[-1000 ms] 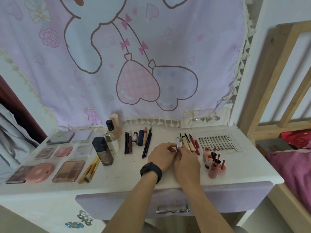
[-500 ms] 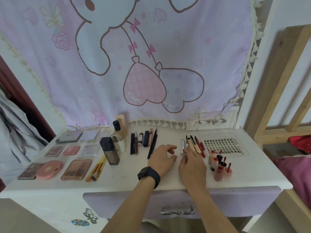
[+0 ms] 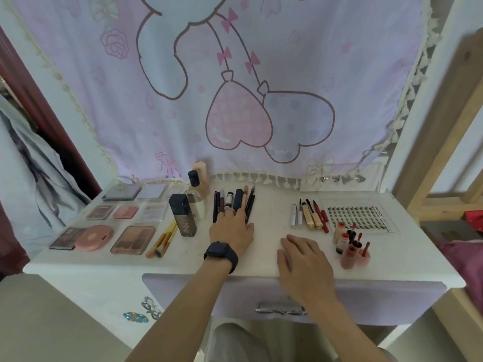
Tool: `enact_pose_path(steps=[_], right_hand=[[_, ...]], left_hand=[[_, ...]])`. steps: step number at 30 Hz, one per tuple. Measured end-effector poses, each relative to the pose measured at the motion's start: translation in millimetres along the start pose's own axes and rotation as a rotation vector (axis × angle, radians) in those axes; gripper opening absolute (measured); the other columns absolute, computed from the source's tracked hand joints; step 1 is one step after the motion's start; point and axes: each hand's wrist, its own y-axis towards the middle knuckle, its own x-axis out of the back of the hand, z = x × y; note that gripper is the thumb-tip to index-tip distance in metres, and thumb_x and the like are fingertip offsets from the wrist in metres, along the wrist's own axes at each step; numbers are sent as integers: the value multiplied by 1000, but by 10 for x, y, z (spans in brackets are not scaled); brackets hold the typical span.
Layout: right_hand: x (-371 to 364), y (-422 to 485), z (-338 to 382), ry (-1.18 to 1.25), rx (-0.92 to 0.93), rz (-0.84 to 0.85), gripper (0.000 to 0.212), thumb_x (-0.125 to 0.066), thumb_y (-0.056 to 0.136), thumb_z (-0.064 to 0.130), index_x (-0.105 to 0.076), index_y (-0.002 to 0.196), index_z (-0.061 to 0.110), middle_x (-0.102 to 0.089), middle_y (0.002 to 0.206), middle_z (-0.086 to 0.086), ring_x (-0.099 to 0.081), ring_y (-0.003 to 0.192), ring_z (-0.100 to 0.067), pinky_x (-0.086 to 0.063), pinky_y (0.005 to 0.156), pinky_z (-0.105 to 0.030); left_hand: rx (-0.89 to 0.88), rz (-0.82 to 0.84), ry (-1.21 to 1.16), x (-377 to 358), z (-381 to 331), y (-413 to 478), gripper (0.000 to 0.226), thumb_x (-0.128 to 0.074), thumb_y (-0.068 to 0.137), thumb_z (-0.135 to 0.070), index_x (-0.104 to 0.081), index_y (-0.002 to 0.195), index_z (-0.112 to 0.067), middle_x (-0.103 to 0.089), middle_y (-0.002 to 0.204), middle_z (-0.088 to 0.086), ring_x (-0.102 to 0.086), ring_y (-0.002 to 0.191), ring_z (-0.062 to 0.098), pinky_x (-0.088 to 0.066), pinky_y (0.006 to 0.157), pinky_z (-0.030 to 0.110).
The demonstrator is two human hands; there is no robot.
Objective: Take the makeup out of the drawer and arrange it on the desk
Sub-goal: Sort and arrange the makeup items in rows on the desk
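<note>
Your palettes [image 3: 133,240] lie at the left of the surface [image 3: 266,212], pencils [image 3: 244,202] mid-back, lip tubes [image 3: 350,246] right. Your left hand [image 3: 231,231] lays straight fingers on the pencils' near ends. Your right hand [image 3: 303,262] rests flat and relaxed near the front edge, holding nothing. The drawer [image 3: 183,288] is closed.

your left hand [image 3: 231,231] left beige-and-red pen row [image 3: 311,218], fingers now on dark pencil row [image 3: 236,202]. your right hand [image 3: 304,265] drew back, flat near front of white desk [image 3: 269,220].
</note>
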Motion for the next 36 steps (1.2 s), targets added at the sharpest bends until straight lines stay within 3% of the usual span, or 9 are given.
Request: enact_pose_path(steps=[5,11,16,21,25,30,33,36], right_hand=[[2,2,14,-16,-7,27,34,-64,96,30,-72,123,12,-70,127,-3,-61,119,-24,-53,98,-39],[-13,5,10,4,-31,9,33,-64,94,30,-73,121,13,-70,125,-1,-61,117,-23,-54,94,-38],[-20,5,1,6,-48,28,35,-62,95,32,-72,123,15,-69,127,1,-59,118,-21,-53,95,-37],[19,24,17,60,-91,66,39,-59,96,38,-70,126,17,-68,129,3,-57,121,-19,-50,100,-36],[88,56,26,228,-253,143,56,-39,93,63,-55,136,32,-63,126,18,-47,122,-7,-44,97,-32],[147,92,14,398,-347,188,58,-32,85,79,-42,131,45,-61,105,31,-47,105,4,-38,83,-30],[199,158,27,475,-406,176,62,-25,81,88,-50,118,44,-67,90,25,-59,89,3,-42,74,-32],[232,268,52,561,-480,196,66,-17,80,90,-55,91,37,-67,76,26,-59,69,7,-38,63,-29]], left_hand=[[14,13,37,30,-70,73,44,-50,95,-47,-54,130,-20,-53,133,5,-51,117,29,-48,80,39],[52,39,41,47,-127,125,34,-49,96,-41,-60,118,-16,-54,124,7,-53,112,29,-38,73,36],[80,40,-5,75,-86,64,32,-44,99,-36,-62,113,-14,-55,121,6,-58,102,29,-43,74,37],[60,-49,-343,65,-3,-155,22,-50,100,-39,-61,106,-21,-55,116,-2,-60,95,22,-51,82,38],[-22,-70,-697,-28,58,-405,12,-53,101,-32,-64,98,-26,-65,96,-7,-60,83,10,-43,71,17],[54,-91,-908,-49,138,-502,17,-51,102,-30,-62,89,-31,-69,82,-11,-57,61,-3,-43,60,8],[-18,-102,-812,-79,157,-520,17,-51,102,-28,-63,91,-27,-66,80,-12,-55,68,-4,-40,61,10],[-100,-104,-716,-147,152,-532,15,-49,103,-28,-61,94,-27,-63,85,-11,-56,76,1,-43,66,17]])
